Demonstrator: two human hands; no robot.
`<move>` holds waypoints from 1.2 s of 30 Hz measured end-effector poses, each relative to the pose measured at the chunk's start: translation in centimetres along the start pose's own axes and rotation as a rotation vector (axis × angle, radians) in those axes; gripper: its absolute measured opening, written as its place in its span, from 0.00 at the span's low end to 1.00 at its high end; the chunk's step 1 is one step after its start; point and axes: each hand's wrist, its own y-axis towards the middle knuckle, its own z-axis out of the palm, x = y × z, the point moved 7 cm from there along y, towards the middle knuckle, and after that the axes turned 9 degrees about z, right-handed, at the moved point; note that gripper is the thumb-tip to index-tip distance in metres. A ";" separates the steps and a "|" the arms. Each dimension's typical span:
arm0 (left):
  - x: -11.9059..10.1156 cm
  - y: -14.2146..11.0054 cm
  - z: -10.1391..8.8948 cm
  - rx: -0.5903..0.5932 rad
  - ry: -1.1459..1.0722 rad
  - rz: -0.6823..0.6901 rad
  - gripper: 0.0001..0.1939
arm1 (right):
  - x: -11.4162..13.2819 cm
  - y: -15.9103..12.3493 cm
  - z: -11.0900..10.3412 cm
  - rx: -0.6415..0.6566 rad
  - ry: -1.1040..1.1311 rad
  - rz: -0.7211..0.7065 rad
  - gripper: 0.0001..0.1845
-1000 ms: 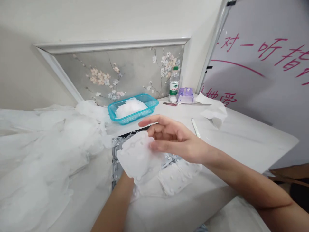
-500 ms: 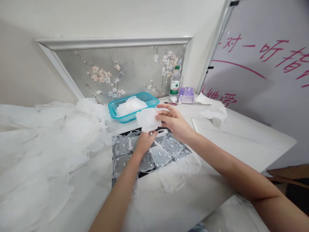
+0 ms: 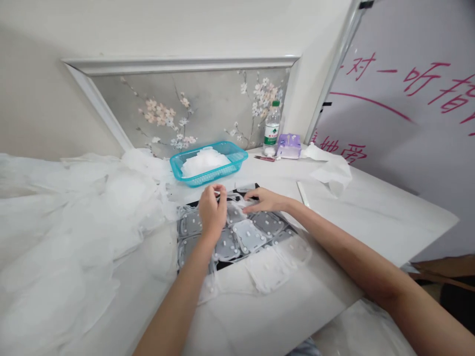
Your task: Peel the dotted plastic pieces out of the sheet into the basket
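Two hands are at the clear sheets (image 3: 248, 236), in the centre of the frame.
The left hand (image 3: 213, 210) has curled fingers; whether they pinch something, I cannot tell. The right hand (image 3: 262, 200) has its thumb and fingers apart at the sheets' upper edge. Sheets lie partly on a black mat (image 3: 224, 265), below the blue basket (image 3: 218, 173).
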 end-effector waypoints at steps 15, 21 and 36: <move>2.8 -8.2 -8.5 0.437 0.394 -0.316 0.13 | 11.5 -2.1 5.7 -0.246 -0.191 -0.544 0.18; 6.4 -10.0 -8.3 -0.072 -0.480 -0.823 0.32 | 12.8 1.4 9.1 -0.110 -0.110 -0.558 0.13; 6.0 -9.4 -6.4 0.230 -0.823 -0.916 0.11 | 12.2 0.3 8.0 -0.273 0.065 -0.602 0.16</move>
